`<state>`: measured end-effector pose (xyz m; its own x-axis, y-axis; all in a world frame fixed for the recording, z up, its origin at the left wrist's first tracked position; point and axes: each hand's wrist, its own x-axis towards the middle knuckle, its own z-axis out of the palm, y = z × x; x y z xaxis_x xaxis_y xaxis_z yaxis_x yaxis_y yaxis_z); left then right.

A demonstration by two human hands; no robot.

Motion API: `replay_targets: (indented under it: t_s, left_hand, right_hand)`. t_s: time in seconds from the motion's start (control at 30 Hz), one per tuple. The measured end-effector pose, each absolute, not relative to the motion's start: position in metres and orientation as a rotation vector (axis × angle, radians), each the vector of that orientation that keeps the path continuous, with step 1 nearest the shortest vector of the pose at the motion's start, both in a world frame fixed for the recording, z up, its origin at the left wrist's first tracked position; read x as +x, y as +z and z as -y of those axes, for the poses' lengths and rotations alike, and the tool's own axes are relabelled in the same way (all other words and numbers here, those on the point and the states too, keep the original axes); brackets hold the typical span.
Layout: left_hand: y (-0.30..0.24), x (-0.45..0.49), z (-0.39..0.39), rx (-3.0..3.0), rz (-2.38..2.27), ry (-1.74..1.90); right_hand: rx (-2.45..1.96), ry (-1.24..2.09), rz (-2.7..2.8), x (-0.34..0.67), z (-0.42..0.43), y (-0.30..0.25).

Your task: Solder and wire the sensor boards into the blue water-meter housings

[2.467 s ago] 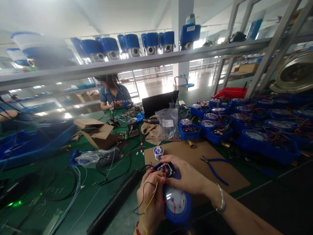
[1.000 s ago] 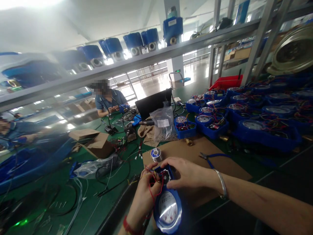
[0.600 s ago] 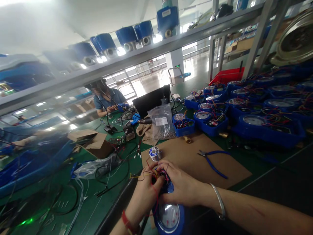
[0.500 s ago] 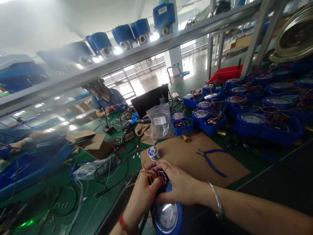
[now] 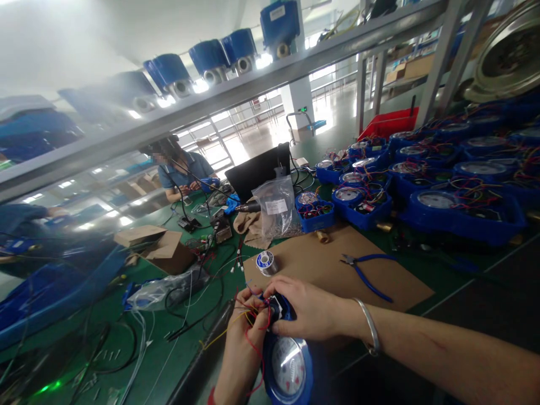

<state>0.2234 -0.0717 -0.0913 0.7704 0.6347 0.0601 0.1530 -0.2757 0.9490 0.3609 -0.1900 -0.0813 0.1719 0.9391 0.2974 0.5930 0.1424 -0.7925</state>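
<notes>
A blue water meter [image 5: 289, 368] with a round glass dial lies near the table's front edge. My left hand [image 5: 242, 337] grips its left side, fingers curled among red and yellow wires [image 5: 253, 343] that trail from its upper compartment. My right hand [image 5: 310, 309], with a metal bracelet on the wrist, is closed over the meter's top end, fingertips pinching at the small black part [image 5: 274, 306] in the compartment. Just beyond my hands stands a solder spool [image 5: 265, 262] at the edge of a cardboard sheet [image 5: 333, 264].
Blue-handled pliers [image 5: 367, 270] lie on the cardboard. Several blue meters [image 5: 459, 208] with loose wires crowd the right. A plastic bag [image 5: 278, 211], a laptop [image 5: 261, 171], an open carton [image 5: 160, 244] and tangled cables [image 5: 185, 304] lie beyond. A person [image 5: 181, 169] works across the table under a metal shelf [image 5: 236, 93].
The view has swung and the meter has shifted a little towards me. Both hands stay on the meter's top end, and the wires have been rearranged between my fingers.
</notes>
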Motion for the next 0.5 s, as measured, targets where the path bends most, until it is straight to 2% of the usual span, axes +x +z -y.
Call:
replay_targets:
  t_s: [0.23, 0.5]
  left_hand:
    - [-0.073, 0.224, 0.067, 2.032, -0.509, 0.395]
    - [-0.076, 0.226, 0.071, 1.95, -0.585, 0.339]
  right_hand:
    - [-1.596, 0.613, 1.759, 0.375, 0.175, -0.058]
    - [-1.573, 0.49, 1.467, 0.334, 0.178, -0.086]
